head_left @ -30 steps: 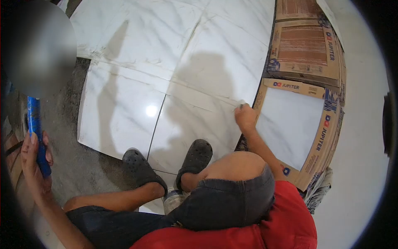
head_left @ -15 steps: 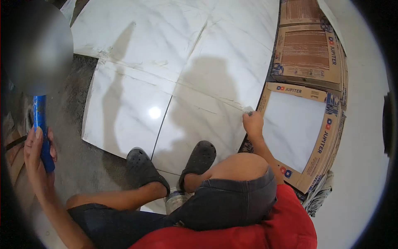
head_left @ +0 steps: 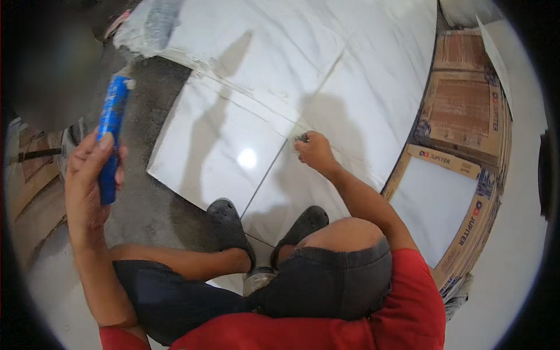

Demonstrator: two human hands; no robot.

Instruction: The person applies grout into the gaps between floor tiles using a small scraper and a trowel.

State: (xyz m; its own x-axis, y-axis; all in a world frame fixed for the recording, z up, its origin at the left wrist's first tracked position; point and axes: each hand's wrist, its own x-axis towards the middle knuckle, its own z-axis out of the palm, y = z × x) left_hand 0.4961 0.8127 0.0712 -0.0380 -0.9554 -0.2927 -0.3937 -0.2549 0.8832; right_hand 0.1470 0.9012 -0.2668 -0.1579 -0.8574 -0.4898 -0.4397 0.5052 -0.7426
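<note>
My left hand (head_left: 87, 181) is closed round a blue tube (head_left: 114, 105) with worn, whitish smears on it, held up over the grey floor at the left. Its upper end borders a blurred area. At the middle of the view, my right hand (head_left: 318, 153) is closed, its fingertips pinching a small greyish piece (head_left: 301, 138) that I cannot make out. That hand is low over the white marbled tiles (head_left: 198, 140), right by the crossing of their seams. A smeared pale line runs along the seam there.
Cardboard tile boxes (head_left: 461, 114) line the right side, with a white tile (head_left: 440, 201) framed by the nearest one. Rough grey concrete (head_left: 143, 116) borders the tiles on the left. My dark clogs (head_left: 224, 224) rest on the tiles. Clear plastic (head_left: 160, 23) lies at the top.
My right hand has moved left from the tiles' edge beside the boxes to the seam crossing. My left hand has risen with the blue tube, and the view has shifted.
</note>
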